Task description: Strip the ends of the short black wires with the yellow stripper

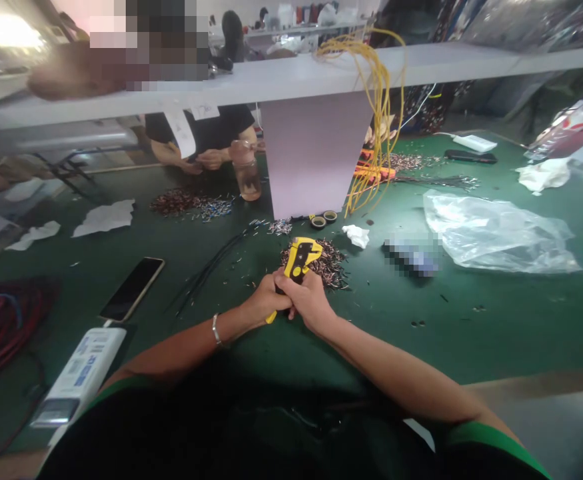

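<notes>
A yellow and black wire stripper (300, 259) stands up from my two hands in the middle of the table, its jaw end pointing away from me. My left hand (265, 297) is closed round its handles, and a yellow handle end shows below that hand. Pressed against it from the other side, my right hand (312, 301) is also closed on the tool, its thumb across the front. The fingers partly hide the handles; no wire can be made out in the jaws. Just beyond lies a heap of short dark cut pieces with coppery ends (332, 265).
Black wires (216, 260) lie left of my hands, near a phone (132, 288) and a white power strip (82, 373). Yellow wires (378, 127) hang from the shelf (291, 73). A clear plastic bag (501, 233) lies right. A co-worker's hands (206, 160) are across the table, beside a bottle (248, 177).
</notes>
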A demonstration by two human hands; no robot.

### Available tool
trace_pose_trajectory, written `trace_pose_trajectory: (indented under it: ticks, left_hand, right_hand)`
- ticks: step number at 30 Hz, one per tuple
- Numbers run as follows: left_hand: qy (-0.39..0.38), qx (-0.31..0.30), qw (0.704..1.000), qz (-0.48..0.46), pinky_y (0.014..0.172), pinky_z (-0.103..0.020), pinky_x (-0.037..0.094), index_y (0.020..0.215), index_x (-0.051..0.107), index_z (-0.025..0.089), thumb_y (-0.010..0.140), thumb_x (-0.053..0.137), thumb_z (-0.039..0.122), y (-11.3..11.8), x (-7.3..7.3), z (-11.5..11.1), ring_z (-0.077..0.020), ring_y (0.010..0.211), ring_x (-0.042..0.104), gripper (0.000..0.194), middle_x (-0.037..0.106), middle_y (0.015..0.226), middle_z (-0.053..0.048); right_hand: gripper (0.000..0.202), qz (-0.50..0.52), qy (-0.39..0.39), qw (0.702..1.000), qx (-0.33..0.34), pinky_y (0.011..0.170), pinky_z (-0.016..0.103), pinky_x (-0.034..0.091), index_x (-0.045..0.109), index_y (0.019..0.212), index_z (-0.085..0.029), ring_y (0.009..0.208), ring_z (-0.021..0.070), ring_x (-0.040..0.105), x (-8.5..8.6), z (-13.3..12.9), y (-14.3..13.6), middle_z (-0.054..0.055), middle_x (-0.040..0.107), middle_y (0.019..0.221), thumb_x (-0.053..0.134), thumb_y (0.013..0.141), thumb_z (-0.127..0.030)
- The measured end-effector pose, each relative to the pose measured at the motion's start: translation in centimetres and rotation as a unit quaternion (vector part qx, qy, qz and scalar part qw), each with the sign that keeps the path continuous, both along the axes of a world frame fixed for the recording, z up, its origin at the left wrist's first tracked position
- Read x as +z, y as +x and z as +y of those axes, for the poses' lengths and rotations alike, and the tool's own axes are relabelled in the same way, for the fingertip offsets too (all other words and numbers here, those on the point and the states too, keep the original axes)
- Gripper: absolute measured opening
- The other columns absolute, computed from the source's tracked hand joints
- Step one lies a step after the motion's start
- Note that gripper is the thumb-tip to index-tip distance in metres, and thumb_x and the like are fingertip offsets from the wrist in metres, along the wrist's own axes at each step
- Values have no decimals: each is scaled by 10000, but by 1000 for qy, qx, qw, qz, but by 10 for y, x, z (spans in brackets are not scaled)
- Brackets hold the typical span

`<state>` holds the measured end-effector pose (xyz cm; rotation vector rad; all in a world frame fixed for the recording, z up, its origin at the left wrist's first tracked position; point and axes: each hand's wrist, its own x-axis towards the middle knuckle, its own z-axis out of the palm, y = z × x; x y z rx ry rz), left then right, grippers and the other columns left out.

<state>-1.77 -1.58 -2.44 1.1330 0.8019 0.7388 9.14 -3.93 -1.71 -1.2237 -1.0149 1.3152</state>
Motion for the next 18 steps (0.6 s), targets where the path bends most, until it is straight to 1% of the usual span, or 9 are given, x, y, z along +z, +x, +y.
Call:
trace_pose_trajectory:
  ticks: [2, 4, 7, 9, 10, 13, 15, 18]
  left_hand:
    - [-12, 7, 1000, 5, 408, -224, 461, 661, 611, 101, 494, 588, 54, 2, 1, 0, -124, 412, 547, 175, 607, 502, 7]
    - [-27, 16, 1000, 2, 444, -217, 471, 714, 629, 97, 480, 627, 29, 3, 3, -1, -118, 462, 561, 244, 625, 550, 13]
    - [-49, 15, 999, -17, 580, -215, 512, 810, 656, 100, 434, 691, -24, 4, 9, -3, -131, 624, 620, 398, 670, 672, 9]
    - [-62, 9, 998, -26, 667, -222, 523, 841, 660, 110, 417, 718, -37, 3, 12, -4, -145, 718, 641, 452, 682, 728, 9]
    - [-67, 8, 997, -25, 682, -223, 522, 837, 659, 111, 414, 726, -38, 3, 12, -4, -148, 736, 644, 454, 683, 734, 10]
    - [-65, 10, 998, -7, 665, -222, 518, 804, 650, 107, 418, 732, -34, 4, 11, -4, -146, 712, 642, 419, 681, 720, 8]
    - [-51, 16, 999, 1, 612, -232, 523, 799, 640, 107, 430, 727, -23, 4, 7, -4, -137, 638, 627, 401, 676, 693, 10]
    - [-24, 26, 999, 11, 484, -233, 496, 769, 623, 108, 462, 717, 18, 5, -2, -3, -118, 488, 571, 333, 643, 600, 21]
  right_hand:
    - [233, -7, 2, 1000, 0, 266, 225, 349, 674, 770, -152, 300, 96, 433, -3, 2, 1, -36, 566, 501, 641, 780, -382]
    - [215, -7, 15, 1000, -1, 313, 231, 376, 679, 781, -152, 348, 106, 467, -4, 4, 2, -21, 601, 547, 633, 780, -362]
    - [162, 0, 50, 998, -26, 502, 257, 492, 678, 764, -160, 557, 159, 602, -5, 7, 5, 19, 680, 669, 640, 756, -317]
    - [146, -11, 58, 998, -38, 600, 277, 517, 673, 751, -166, 689, 197, 643, -4, 9, 6, 34, 698, 710, 639, 747, -308]
    - [148, -20, 56, 998, -36, 609, 282, 517, 672, 749, -167, 711, 206, 646, -4, 9, 6, 36, 698, 713, 637, 745, -310]
    - [161, -37, 47, 998, -29, 570, 267, 503, 666, 757, -163, 682, 198, 637, -5, 9, 6, 27, 684, 680, 634, 741, -320]
    - [167, -43, 37, 998, -35, 515, 245, 485, 659, 766, -162, 627, 180, 623, -4, 8, 5, 13, 665, 635, 636, 746, -326]
    - [198, -43, 13, 999, -22, 367, 224, 406, 634, 750, -170, 444, 136, 538, -4, 8, 2, -14, 609, 540, 633, 771, -367]
